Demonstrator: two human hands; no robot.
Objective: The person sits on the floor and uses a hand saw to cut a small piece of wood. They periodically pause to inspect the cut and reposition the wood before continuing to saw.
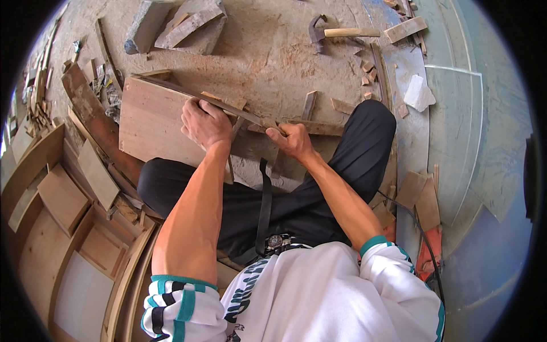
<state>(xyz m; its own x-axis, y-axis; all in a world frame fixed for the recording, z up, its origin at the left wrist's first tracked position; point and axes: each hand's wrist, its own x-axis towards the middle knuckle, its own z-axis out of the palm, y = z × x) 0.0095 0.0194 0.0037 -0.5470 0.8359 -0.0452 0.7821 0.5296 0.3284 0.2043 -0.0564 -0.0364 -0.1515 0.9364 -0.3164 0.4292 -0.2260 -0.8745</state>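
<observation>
I sit on the ground with a flat wooden board [149, 117] in front of my left knee. A long, thin wooden strip [236, 110] runs along the board's far edge and slants toward my right side. My left hand [208, 122] is closed over the strip and the board's edge, its fingertips partly hidden. Around the strip's near right end, the fingers of my right hand [293, 139] are wrapped, with the thumb on top. Beyond that hand, a narrow wooden bar [316, 127] lies across toward my right knee.
A claw hammer [350, 33] with a wooden handle lies ahead on the dusty floor. Concrete blocks [191, 25] sit far left. Wooden panels and frames [62, 199] crowd my left. Glass sheets [456, 142] and a white chunk [419, 94] are on the right, with wood offcuts [370, 74] nearby.
</observation>
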